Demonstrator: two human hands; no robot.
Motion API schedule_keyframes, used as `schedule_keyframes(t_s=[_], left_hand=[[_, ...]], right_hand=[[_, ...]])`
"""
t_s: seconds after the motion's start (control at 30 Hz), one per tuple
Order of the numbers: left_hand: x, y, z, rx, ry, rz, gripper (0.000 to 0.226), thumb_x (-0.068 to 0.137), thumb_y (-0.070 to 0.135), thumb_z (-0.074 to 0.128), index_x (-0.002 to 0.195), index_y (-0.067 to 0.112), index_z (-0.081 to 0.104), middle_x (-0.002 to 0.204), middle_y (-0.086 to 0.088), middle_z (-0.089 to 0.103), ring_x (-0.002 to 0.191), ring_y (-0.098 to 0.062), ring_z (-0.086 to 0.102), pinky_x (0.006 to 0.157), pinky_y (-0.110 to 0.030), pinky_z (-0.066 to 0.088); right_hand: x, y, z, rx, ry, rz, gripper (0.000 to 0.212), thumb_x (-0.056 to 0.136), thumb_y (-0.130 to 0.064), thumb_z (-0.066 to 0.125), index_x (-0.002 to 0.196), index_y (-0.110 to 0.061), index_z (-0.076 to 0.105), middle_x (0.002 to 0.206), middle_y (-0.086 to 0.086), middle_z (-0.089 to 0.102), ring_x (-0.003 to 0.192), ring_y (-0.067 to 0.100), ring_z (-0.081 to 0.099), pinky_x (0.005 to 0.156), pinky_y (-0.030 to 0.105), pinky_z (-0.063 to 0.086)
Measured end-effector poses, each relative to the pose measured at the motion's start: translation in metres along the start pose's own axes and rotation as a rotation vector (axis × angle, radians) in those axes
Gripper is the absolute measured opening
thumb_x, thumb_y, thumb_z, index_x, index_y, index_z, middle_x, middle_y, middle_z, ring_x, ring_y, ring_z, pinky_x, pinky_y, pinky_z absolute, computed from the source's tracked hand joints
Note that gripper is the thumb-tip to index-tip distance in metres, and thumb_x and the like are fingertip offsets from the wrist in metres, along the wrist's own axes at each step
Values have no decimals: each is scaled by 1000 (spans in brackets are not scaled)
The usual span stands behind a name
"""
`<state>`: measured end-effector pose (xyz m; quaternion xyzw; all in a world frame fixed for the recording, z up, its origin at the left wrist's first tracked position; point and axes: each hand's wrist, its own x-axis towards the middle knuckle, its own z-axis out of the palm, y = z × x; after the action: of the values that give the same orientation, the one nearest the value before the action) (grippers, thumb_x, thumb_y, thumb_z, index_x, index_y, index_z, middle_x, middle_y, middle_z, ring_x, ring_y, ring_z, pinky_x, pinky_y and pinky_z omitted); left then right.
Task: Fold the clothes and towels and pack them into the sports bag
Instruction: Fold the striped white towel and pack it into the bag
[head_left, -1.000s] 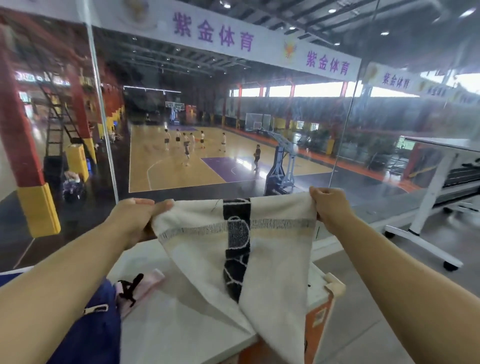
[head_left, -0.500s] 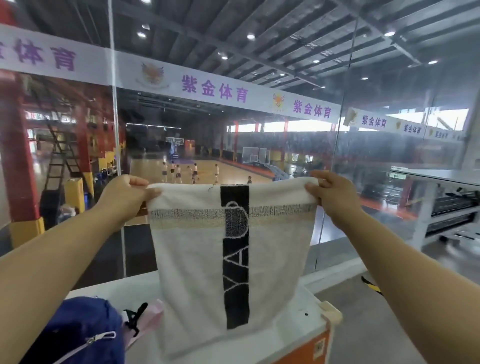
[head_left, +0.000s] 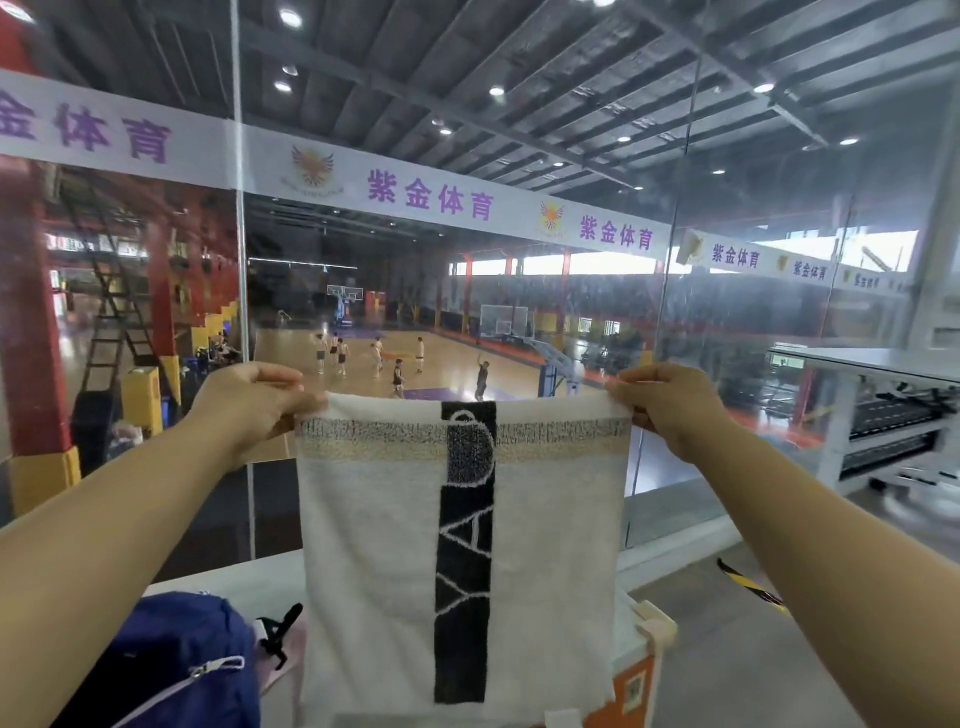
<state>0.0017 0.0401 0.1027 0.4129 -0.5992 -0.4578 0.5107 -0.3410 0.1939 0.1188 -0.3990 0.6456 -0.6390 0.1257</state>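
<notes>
A blue sports bag (head_left: 171, 670) sat at lower left on the white table (head_left: 249, 584). The left hand (head_left: 249, 405) and right hand (head_left: 665, 405) pinched the white towel's (head_left: 374, 561) top corners, holding it hanging flat above the table.
</notes>
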Motion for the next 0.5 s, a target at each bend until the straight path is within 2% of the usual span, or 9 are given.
schedule_keyframes(t_s=[0.07, 0.13, 0.2, 0.3, 0.37, 0.43, 0.5], left_hand=[[-7, 0, -4, 142, -39, 85, 33, 64, -2, 79, 84, 17, 63, 93, -5, 65, 88, -19, 63, 74, -28, 51], [-13, 1, -9, 289, -39, 185, 35, 61, 0, 82, 83, 21, 65, 88, 1, 67, 84, -13, 63, 78, -28, 50], [-19, 4, -12, 386, -22, 273, 34, 62, 3, 83, 82, 24, 66, 84, 5, 68, 80, -10, 64, 81, -31, 50], [-26, 7, -14, 484, -21, 389, 26, 68, 11, 81, 83, 28, 68, 81, 11, 67, 78, -5, 62, 78, -29, 50], [-30, 8, -16, 554, -26, 458, 23, 73, 17, 77, 79, 35, 66, 76, 17, 65, 75, -1, 58, 69, -20, 46], [-32, 10, -20, 632, -52, 525, 28, 77, 18, 73, 76, 44, 63, 67, 22, 65, 74, -1, 58, 66, -16, 41], [-33, 15, -23, 656, -67, 554, 33, 79, 20, 71, 68, 50, 65, 79, 31, 65, 76, -2, 59, 65, -18, 42]], right_hand=[[-5, -3, -4, -46, -98, -32, 35, 69, 3, 77, 102, 0, 66, 94, 8, 66, 81, 19, 62, 76, 29, 53], [-12, -6, -9, -183, -165, -125, 38, 66, 8, 77, 101, -3, 69, 91, 2, 67, 83, 13, 63, 83, 27, 52], [-19, -9, -14, -347, -189, -232, 33, 68, 6, 77, 99, -7, 71, 84, -7, 66, 78, 4, 60, 77, 16, 50], [-30, -14, -20, -554, -170, -357, 24, 73, -8, 78, 93, -19, 72, 76, -15, 62, 71, -1, 56, 58, 3, 41], [-36, -17, -25, -581, -149, -396, 16, 75, -12, 77, 87, -21, 71, 73, -16, 62, 69, -1, 55, 54, 2, 39], [-38, -20, -30, -565, -136, -426, 13, 77, -13, 75, 81, -23, 69, 72, -14, 62, 66, -1, 55, 54, 4, 39], [-38, -23, -34, -548, -132, -441, 14, 77, -13, 74, 78, -24, 67, 72, -11, 63, 61, -1, 56, 54, 5, 39]])
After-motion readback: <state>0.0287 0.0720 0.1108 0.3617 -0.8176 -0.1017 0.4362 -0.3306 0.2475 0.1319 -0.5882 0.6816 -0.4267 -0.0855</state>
